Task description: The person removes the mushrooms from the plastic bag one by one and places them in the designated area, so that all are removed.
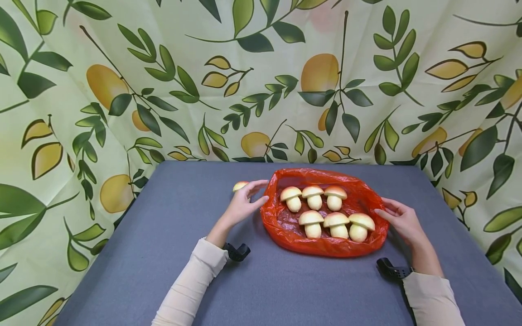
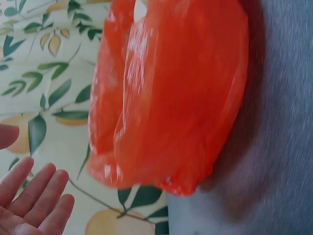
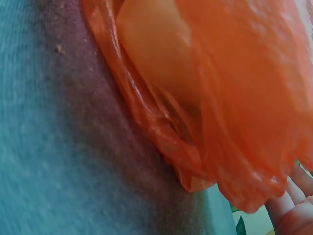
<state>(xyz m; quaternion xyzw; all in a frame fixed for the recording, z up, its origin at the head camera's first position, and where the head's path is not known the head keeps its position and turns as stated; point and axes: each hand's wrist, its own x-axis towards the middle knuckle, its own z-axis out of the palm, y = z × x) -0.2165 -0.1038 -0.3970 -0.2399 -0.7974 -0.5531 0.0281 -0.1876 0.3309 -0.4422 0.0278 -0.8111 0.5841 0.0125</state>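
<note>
A red plastic bag (image 1: 326,250) lies on the table with its mouth spread wide. Inside sit several mushrooms (image 1: 312,223) with cream stems and reddish-yellow caps, in two rows. My left hand (image 1: 241,206) hovers at the bag's left side, fingers and thumb spread; in the left wrist view, its fingers (image 2: 39,196) are apart from the red plastic and hold nothing. At the right end, my right hand (image 1: 401,222) pinches the bag's rim, thumb over the inner side and fingers outside. The right wrist view shows its fingers (image 3: 293,196) partly hidden behind the plastic.
Another mushroom (image 1: 239,185) lies on the table behind my left hand, partly covered by it. The grey-blue cloth-covered table (image 1: 171,217) ends at a fabric backdrop (image 1: 261,90) printed with leaves and yellow fruit. Black straps (image 1: 236,252) sit on both wrists.
</note>
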